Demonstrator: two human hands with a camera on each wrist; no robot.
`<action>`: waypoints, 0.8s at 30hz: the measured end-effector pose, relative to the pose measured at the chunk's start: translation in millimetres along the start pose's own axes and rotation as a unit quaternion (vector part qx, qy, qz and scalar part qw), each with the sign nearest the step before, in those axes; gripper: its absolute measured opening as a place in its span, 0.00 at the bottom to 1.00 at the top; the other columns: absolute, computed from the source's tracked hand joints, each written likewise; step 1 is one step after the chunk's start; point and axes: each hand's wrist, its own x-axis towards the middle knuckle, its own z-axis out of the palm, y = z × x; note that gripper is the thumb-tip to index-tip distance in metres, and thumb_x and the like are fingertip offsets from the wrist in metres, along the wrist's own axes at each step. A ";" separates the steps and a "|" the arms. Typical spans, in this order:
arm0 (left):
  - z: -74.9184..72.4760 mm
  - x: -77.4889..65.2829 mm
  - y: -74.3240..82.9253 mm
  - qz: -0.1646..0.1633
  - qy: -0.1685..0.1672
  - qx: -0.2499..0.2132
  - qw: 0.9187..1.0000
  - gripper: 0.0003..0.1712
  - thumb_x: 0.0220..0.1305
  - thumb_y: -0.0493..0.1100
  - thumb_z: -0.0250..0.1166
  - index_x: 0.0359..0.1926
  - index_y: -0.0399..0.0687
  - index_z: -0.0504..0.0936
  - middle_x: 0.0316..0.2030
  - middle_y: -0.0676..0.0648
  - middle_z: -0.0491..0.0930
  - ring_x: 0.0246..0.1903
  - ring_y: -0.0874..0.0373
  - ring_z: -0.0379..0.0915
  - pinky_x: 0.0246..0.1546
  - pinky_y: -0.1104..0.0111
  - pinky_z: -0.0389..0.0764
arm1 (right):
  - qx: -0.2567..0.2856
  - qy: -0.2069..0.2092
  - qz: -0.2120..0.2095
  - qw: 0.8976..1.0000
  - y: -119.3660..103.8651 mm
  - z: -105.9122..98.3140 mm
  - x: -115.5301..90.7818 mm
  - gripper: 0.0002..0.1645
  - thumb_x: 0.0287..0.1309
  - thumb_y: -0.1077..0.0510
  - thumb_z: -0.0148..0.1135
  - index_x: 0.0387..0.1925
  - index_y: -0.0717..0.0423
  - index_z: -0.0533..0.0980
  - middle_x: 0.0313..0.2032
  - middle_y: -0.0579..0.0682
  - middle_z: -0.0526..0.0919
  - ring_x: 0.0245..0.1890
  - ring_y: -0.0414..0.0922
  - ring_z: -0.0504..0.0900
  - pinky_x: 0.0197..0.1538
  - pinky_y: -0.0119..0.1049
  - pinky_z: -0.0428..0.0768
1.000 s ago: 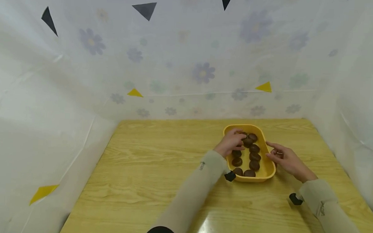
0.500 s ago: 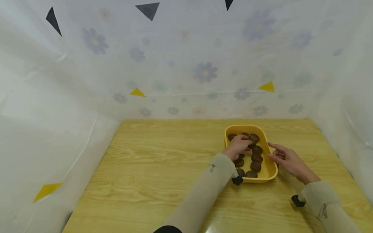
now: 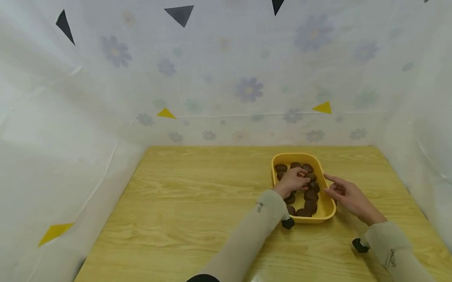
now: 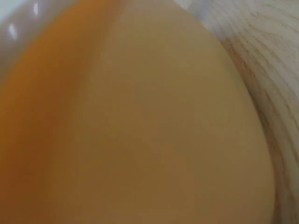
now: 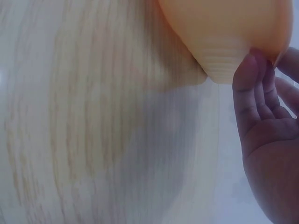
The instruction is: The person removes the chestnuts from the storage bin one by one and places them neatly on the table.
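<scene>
In the head view, a yellow tray holds several rounded brown pieces that look like chestnuts. My left hand reaches over the tray's left side, its fingertips among the upper pieces. Whether it pinches one of them is hidden. At the tray's right side, my right hand touches the outer wall with its fingertips. The right wrist view shows these fingers against the rounded corner of the tray. Blurred tray wall fills most of the left wrist view, without the left hand.
The tray stands on a wood-grain table, towards its far right. White sheeting with pale flowers rises behind and at both sides. Yellow triangles and dark triangles are stuck on it.
My left hand has moved right and slightly towards me inside the tray. Pieces along the right row sit a little nearer to me. The right hand keeps its place at the wall.
</scene>
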 end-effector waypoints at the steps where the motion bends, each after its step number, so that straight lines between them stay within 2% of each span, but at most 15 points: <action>1: -0.3 0.1 -0.5 0.002 -0.001 0.002 1.000 0.17 0.75 0.39 0.63 0.62 0.41 0.79 0.52 0.43 0.83 0.42 0.51 0.86 0.47 0.59 0.88 | 0.000 0.000 -0.001 1.000 0.4 0.4 0.3 0.40 0.79 0.46 0.55 0.80 0.59 0.56 0.41 0.58 0.80 0.34 0.41 0.81 0.32 0.38 0.79; 5: -0.9 1.5 -2.3 0.016 -0.015 0.022 1.000 0.15 0.75 0.39 0.64 0.60 0.42 0.80 0.51 0.44 0.82 0.41 0.53 0.84 0.46 0.60 0.88 | 0.000 0.003 -0.004 1.000 1.9 1.6 0.8 0.39 0.79 0.47 0.55 0.80 0.60 0.57 0.41 0.58 0.80 0.32 0.41 0.80 0.32 0.38 0.78; 10: 0.4 5.0 -4.5 0.027 -0.030 0.088 0.995 0.19 0.74 0.41 0.65 0.63 0.49 0.82 0.52 0.47 0.83 0.37 0.58 0.84 0.42 0.65 0.86 | -0.003 0.007 -0.008 1.000 4.2 2.1 0.9 0.39 0.79 0.47 0.55 0.80 0.61 0.57 0.40 0.57 0.80 0.31 0.41 0.78 0.31 0.39 0.78; 13: 0.6 6.0 -5.2 0.041 -0.033 0.134 0.990 0.16 0.73 0.41 0.67 0.60 0.52 0.85 0.52 0.49 0.84 0.39 0.61 0.82 0.41 0.67 0.84 | -0.005 0.009 -0.010 1.000 4.9 2.4 1.2 0.39 0.79 0.47 0.55 0.80 0.61 0.57 0.40 0.57 0.81 0.31 0.41 0.79 0.30 0.39 0.78; 17: -0.8 6.1 -5.0 0.067 -0.044 0.172 0.982 0.14 0.72 0.41 0.68 0.56 0.52 0.85 0.51 0.50 0.84 0.43 0.61 0.81 0.41 0.68 0.83 | -0.007 0.012 -0.013 1.000 4.3 2.4 1.5 0.39 0.79 0.48 0.55 0.79 0.62 0.58 0.39 0.56 0.81 0.31 0.40 0.79 0.30 0.39 0.78; 21: -1.0 7.6 -5.0 0.086 -0.066 0.210 0.972 0.15 0.71 0.43 0.70 0.57 0.54 0.86 0.50 0.51 0.84 0.44 0.61 0.80 0.42 0.69 0.83 | -0.004 0.013 -0.015 1.000 2.5 1.6 1.1 0.38 0.79 0.49 0.55 0.79 0.62 0.58 0.39 0.56 0.80 0.31 0.40 0.79 0.30 0.39 0.78; 24: -0.5 9.4 -5.7 0.096 -0.075 0.236 0.964 0.16 0.70 0.45 0.70 0.58 0.57 0.86 0.53 0.54 0.84 0.48 0.62 0.81 0.46 0.70 0.83 | -0.003 0.011 -0.013 1.000 1.0 1.0 0.2 0.38 0.79 0.49 0.55 0.79 0.62 0.57 0.39 0.56 0.80 0.31 0.40 0.79 0.31 0.39 0.77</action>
